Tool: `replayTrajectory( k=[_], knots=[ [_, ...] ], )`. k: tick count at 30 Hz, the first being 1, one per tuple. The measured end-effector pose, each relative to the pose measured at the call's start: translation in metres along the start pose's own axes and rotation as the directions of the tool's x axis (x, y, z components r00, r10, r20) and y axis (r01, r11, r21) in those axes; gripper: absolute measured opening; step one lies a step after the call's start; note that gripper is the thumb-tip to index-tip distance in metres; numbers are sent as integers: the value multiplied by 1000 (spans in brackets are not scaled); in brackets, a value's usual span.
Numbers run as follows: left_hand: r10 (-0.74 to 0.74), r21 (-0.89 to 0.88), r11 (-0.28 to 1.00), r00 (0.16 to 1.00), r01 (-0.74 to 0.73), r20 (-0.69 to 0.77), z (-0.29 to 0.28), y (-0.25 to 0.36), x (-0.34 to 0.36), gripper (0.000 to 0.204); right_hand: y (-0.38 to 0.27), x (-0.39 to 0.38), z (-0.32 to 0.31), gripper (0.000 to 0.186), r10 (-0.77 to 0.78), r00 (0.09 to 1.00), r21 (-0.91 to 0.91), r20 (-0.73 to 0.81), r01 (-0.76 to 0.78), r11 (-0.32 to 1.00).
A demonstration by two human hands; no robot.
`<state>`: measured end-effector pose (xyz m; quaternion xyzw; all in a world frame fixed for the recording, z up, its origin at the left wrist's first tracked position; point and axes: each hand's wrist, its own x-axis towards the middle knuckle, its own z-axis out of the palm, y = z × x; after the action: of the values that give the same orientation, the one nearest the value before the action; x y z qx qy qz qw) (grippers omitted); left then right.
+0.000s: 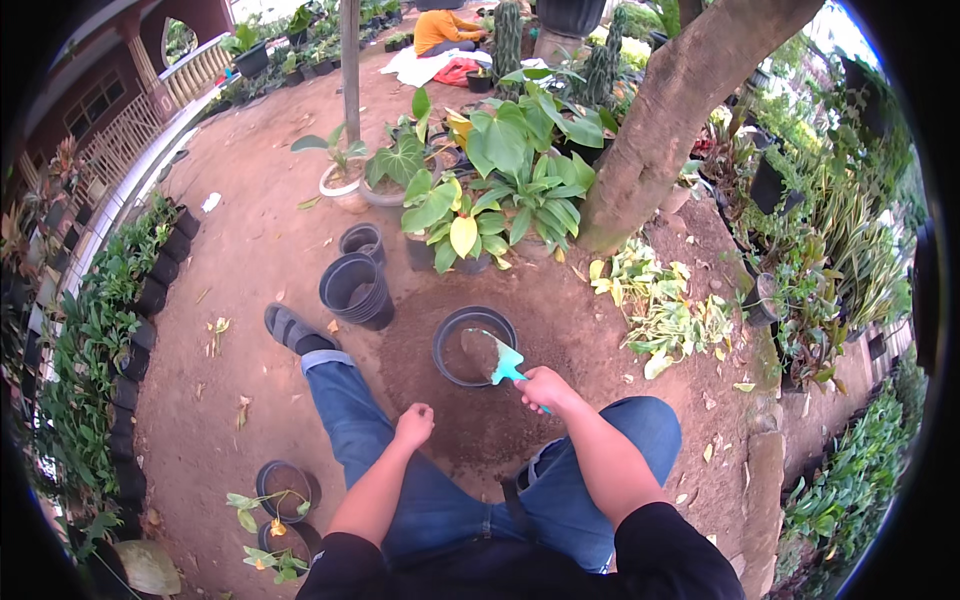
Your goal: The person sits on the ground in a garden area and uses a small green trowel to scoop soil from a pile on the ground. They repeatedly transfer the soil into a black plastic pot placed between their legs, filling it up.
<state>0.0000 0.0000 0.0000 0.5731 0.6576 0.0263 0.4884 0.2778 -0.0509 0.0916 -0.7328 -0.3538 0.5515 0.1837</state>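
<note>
My right hand (545, 389) is wrapped round the handle of a turquoise hand trowel (507, 364). The trowel's blade, smeared with soil, lies over the right side of a round black plastic pot (436, 350). Brown soil shows inside the pot, which stands on a dark patch of loose soil (415, 330) between my legs. My left hand (414, 427) hovers above my left thigh, fingers curled, apart from the pot and with nothing visible in it.
Stacked black pots (357, 290) stand beyond my left foot. Two pots with drooping plants (285, 490) are at lower left. Leafy potted plants (510, 190) and a tree trunk (665, 120) rise ahead. Cut leaves (665, 305) lie right. A person in orange (445, 33) sits far off.
</note>
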Motion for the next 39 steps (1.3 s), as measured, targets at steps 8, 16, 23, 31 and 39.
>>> replayTrajectory(
  k=[8,16,23,31,39],
  knots=[
    [31,201,979,936,43,-351,13,90,19,43,12,4,-13,29,27,999,-50,-41,-29,998],
    [19,-269,961,987,-61,-157,20,85,56,27,0,3,-12,26,59,998,-85,28,-57,995],
    [-195,-598,777,979,194,65,58,96,18,33,1,9,-7,24,39,998,-98,51,-34,995],
    [-8,-322,947,1000,0,-23,26,77,46,26,3,16,-3,25,53,998,-101,46,-48,994],
    [-23,-709,686,978,165,206,55,91,21,35,-2,16,-4,25,35,998,-52,45,-32,998]
  ],
)
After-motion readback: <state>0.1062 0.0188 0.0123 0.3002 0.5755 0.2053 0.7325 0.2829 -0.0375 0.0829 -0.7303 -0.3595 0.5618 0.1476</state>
